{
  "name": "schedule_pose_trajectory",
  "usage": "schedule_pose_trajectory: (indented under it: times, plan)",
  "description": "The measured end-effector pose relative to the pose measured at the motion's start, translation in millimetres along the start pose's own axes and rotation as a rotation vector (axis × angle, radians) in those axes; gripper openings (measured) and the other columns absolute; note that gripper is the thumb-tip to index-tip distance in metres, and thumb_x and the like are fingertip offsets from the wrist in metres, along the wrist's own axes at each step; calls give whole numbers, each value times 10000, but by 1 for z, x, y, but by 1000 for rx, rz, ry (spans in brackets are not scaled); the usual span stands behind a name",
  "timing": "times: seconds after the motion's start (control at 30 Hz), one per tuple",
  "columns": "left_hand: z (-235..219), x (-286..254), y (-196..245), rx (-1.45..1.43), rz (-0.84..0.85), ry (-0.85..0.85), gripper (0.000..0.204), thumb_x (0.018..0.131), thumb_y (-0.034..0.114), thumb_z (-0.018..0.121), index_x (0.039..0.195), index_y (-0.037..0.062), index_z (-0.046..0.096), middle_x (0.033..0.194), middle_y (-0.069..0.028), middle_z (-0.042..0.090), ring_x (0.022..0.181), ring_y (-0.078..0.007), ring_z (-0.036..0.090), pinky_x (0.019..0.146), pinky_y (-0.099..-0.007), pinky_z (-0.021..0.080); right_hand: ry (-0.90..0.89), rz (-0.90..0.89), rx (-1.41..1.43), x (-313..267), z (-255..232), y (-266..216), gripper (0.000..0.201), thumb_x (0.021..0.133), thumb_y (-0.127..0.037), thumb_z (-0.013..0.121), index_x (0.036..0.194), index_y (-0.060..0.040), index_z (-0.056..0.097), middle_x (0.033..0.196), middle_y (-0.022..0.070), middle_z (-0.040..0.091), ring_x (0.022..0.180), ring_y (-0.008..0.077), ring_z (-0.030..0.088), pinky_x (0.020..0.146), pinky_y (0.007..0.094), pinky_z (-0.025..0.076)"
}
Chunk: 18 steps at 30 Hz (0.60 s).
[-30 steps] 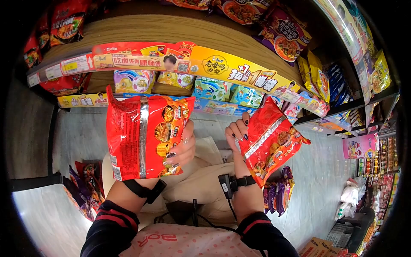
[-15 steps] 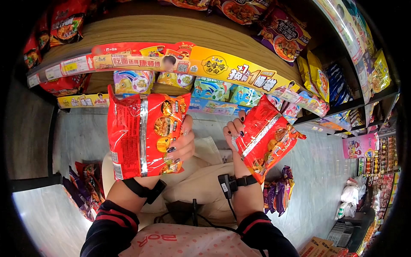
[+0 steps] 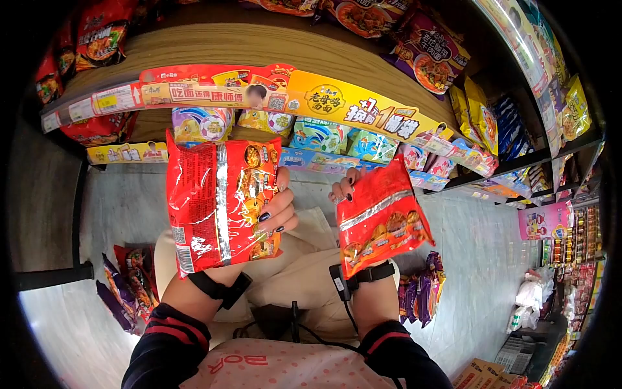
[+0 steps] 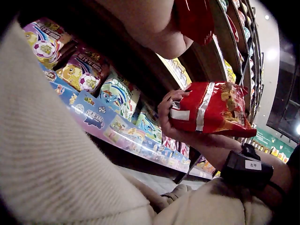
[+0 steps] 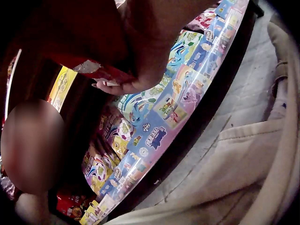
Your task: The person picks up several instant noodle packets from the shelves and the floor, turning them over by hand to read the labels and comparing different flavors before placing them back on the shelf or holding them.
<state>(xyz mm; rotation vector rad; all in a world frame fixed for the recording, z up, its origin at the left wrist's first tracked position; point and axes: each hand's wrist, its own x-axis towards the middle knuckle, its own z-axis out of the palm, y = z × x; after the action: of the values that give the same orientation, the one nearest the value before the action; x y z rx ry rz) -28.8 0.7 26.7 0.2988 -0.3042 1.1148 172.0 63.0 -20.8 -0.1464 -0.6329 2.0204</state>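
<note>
In the head view my left hand (image 3: 278, 209) grips a red instant noodle packet (image 3: 197, 201) by its right side, the fingers curled over the edge. Its back faces up, with a silver seam and round food pictures. My right hand (image 3: 346, 187) holds a second red noodle packet (image 3: 382, 217) by its upper left edge; this one is tilted, silver seam slanting. The left wrist view shows the right hand's noodle packet (image 4: 213, 108) side on, fingers wrapped at its end. In the right wrist view my right hand (image 5: 145, 70) is dark, with the packet largely in shadow.
A wooden shelf (image 3: 214, 48) with a yellow promotional strip (image 3: 363, 104) curves ahead. Pony-print packets (image 3: 317, 135) line the lower shelf. Noodle packets lie on the floor on the left (image 3: 133, 285) and purple packets (image 3: 421, 292) on the right. Cartons (image 3: 483, 375) stand lower right.
The right-hand packet has swung down and left, its seam now less steep. The left-hand packet has shifted slightly right and turned a little. Both hands keep their hold.
</note>
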Motion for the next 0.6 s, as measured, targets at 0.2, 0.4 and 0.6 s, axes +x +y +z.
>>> schedule_pose_trajectory:
  times: [0.2, 0.4, 0.6]
  plan:
    - [3, -1, 0, -5, 4, 37, 314, 821, 358, 423, 898, 56, 385, 562, -16, 449, 392, -111, 442, 483, -265, 311, -53, 47, 1, 3, 1, -4, 353, 896, -349, 259, 817, -67, 457, 587, 27, 451, 596, 182, 427, 659, 315, 356]
    - [-3, 1, 1, -15, -21, -41, 336, 819, 372, 417, 910, 50, 379, 567, -19, 450, 402, -123, 448, 516, -279, 328, 117, -11, 41, 0, 14, -5, 343, 893, -348, 285, 785, -73, 460, 585, 27, 434, 597, 169, 396, 666, 303, 348]
    - [-4, 2, 3, -12, -56, -64, 342, 815, 370, 419, 914, 46, 377, 571, -26, 456, 410, -134, 455, 549, -292, 340, 118, -10, 117, 1, 8, -5, 307, 891, -324, 315, 776, -75, 452, 593, 21, 427, 609, 155, 389, 657, 289, 344]
